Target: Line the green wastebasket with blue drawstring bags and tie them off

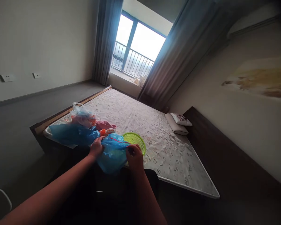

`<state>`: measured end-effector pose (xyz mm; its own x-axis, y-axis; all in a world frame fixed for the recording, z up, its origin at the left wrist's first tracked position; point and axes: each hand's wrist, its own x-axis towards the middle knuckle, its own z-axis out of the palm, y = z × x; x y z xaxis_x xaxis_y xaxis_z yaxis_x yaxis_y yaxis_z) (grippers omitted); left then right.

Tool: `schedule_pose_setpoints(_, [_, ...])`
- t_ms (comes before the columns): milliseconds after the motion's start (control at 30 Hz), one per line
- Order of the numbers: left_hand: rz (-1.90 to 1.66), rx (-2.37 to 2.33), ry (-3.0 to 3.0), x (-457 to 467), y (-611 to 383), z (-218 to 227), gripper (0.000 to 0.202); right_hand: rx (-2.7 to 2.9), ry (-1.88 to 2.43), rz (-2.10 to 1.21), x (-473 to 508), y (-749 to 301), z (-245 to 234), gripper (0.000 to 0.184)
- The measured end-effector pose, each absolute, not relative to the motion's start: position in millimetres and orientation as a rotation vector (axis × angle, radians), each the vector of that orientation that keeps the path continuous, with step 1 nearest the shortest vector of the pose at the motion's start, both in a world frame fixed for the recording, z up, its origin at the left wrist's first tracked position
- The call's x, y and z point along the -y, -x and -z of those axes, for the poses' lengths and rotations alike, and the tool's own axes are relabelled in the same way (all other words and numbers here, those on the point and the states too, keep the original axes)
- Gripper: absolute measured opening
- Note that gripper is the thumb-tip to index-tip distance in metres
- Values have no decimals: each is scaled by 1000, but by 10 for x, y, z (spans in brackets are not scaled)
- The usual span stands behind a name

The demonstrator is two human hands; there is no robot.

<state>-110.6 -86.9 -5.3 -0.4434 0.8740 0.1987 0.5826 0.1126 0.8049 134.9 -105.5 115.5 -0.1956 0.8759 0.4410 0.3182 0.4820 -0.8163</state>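
A thin blue plastic bag (113, 154) with a red drawstring along its rim is stretched between my two hands. My left hand (97, 147) is closed on the bag's left edge. At the right edge, my right hand (134, 157) pinches the rim near the red string. Just behind the bag lies a green plastic basket (140, 141), partly hidden by it. Left of my hands are a larger spread of blue plastic (70, 133), a clear plastic bag (81, 114) with reddish contents, and a pink cloth (104, 125).
Everything rests on a letter-printed mattress (131, 112) in a wooden bed frame (58, 113). A white pillow (181, 119) and a rolled bolster (176, 125) lie by the dark headboard (206, 140). Grey curtains (105, 40) flank a window. A white cable or handle (4, 193) shows at lower left.
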Motion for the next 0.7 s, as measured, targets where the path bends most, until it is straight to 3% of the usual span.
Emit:
schedule_pose_setpoints(100, [-1248, -2027, -1351, 834, 1353, -153, 47, 1843, 1170, -413, 1008, -1697, -1162, 24])
schedule_pose_setpoints(233, [-1122, -1711, -1198, 854, 1524, -332, 77, 1926, 1472, -62, 916, -2063, -1053, 43])
schedule_pose_setpoints(333, [-816, -1308, -1349, 925, 1376, -460, 98, 1832, 1536, 69, 885, -2146, -1001, 36])
schedule_pose_setpoints(433, [-813, -1368, -1863, 997, 930, -727, 115, 1883, 1362, 85, 935, -2017, -1066, 30])
schedule_pose_setpoints(567, [-823, -1480, -2287, 929, 317, -1184, 92, 2140, 1095, 105, 1079, -1783, -1349, 28])
schedule_pose_setpoints(633, [-662, -1444, -2248, 823, 241, -1323, 75, 2197, 1090, 113, 1137, -1792, -1525, 31])
schedule_pose_setpoints(700, [-623, -1527, -2141, 727, 337, -1374, 72, 2240, 1180, 90, 1163, -1905, -1679, 37])
